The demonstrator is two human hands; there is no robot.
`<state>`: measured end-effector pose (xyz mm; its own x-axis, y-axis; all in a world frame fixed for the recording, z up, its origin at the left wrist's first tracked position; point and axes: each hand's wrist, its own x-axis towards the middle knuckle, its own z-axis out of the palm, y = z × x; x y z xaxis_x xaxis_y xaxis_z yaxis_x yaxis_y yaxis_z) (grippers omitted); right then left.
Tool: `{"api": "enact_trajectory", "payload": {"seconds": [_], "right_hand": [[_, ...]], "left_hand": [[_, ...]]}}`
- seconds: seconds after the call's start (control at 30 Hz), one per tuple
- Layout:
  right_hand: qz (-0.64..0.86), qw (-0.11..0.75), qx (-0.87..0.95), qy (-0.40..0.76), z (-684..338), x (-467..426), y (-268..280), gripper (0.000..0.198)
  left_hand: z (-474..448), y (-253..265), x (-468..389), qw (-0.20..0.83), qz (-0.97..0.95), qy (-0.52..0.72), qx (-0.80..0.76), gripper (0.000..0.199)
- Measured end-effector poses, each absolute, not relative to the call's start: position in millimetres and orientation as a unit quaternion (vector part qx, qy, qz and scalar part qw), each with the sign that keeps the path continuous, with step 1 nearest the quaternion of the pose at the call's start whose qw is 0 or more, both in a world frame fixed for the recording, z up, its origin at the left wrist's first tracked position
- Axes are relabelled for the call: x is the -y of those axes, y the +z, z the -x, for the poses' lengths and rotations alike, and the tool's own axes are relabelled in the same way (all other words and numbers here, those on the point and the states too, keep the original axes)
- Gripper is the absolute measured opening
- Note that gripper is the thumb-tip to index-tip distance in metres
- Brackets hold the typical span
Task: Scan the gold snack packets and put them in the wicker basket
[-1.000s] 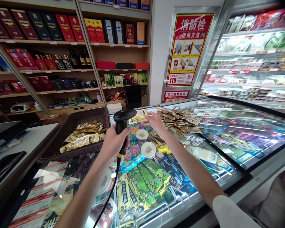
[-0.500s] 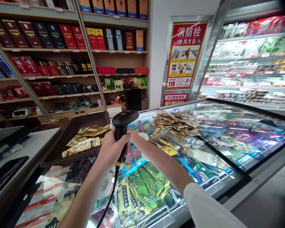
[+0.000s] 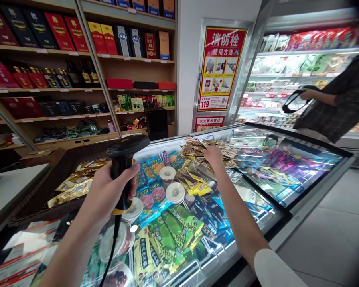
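My left hand [image 3: 112,187] is wrapped around the handle of a black barcode scanner [image 3: 126,159], held upright with its head on top and its cable hanging down. My right hand [image 3: 214,154] reaches out to a pile of small gold packets [image 3: 194,149] on the glass top of a chest freezer. Its fingers bend down together among the packets; their tips, and whatever is between them, are hidden. More gold packets [image 3: 74,183] lie in a dark woven basket [image 3: 26,203] left of the scanner.
Under the freezer glass are green ice-cream packs [image 3: 176,227] and round white-lidded tubs [image 3: 175,193]. Price sheets [image 3: 26,247] lie at lower left. A person [image 3: 338,95] holding a black strap stands at the right by a refrigerated shelf. Shelves of boxes [image 3: 149,46] line the back.
My right hand has left the scanner and stretched forward to the gold packet pile. My left hand has shifted left with the scanner. A person has come into view at the right.
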<state>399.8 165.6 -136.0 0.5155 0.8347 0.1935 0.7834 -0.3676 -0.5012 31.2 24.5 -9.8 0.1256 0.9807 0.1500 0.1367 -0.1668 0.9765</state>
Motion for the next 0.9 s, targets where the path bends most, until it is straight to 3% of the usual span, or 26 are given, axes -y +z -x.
{"api": "enact_trajectory", "payload": {"seconds": [0.13, 0.3, 0.47, 0.7, 0.9], "right_hand": [[0.867, 0.267, 0.420, 0.033, -401.8, -175.2, -159.8, 0.053], [0.871, 0.277, 0.405, 0.017, -384.2, -196.0, -183.2, 0.061], [0.866, 0.290, 0.408, 0.015, -384.5, -202.7, -190.0, 0.049], [0.860, 0.341, 0.365, 0.106, -395.4, -201.1, -183.5, 0.035], [0.875, 0.286, 0.381, 0.091, -395.3, -195.5, -176.7, 0.037]], "left_hand": [[-29.9, -11.5, -25.5, 0.437, -0.608, 0.469, -0.469, 0.028], [-29.5, -12.1, -26.0, 0.437, -0.587, 0.460, -0.502, 0.034], [-28.3, -12.3, -25.6, 0.429, -0.583, 0.444, -0.528, 0.039], [-29.2, -14.8, -27.5, 0.429, -0.588, 0.445, -0.521, 0.044], [-31.1, -15.0, -26.6, 0.429, -0.598, 0.448, -0.508, 0.041]]}}
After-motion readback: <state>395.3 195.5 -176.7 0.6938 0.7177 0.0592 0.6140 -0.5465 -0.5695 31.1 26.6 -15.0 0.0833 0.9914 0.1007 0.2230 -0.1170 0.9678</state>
